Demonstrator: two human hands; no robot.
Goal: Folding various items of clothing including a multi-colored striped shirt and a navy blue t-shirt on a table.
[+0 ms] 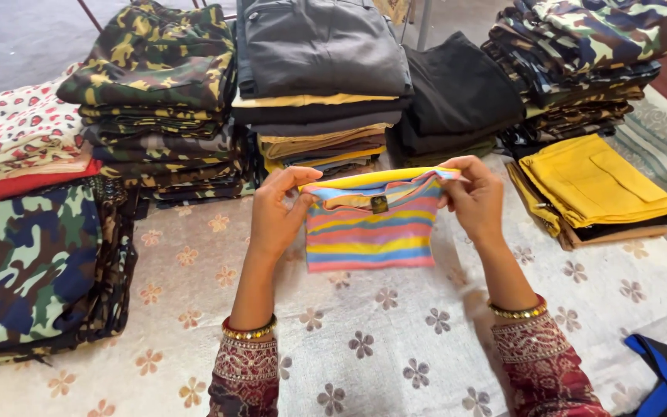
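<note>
Both hands held up a small striped garment (pixel 372 232). The left hand (pixel 275 216) and right hand (pixel 474 199) pinched its top corners. A little dark square label (pixel 380 204) sat between them.

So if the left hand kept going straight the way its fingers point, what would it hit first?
The left hand points up and away, gripping the striped garment. Straight on, it would probably first meet the middle stack of folded clothes behind, though depth is hard to judge.
</note>
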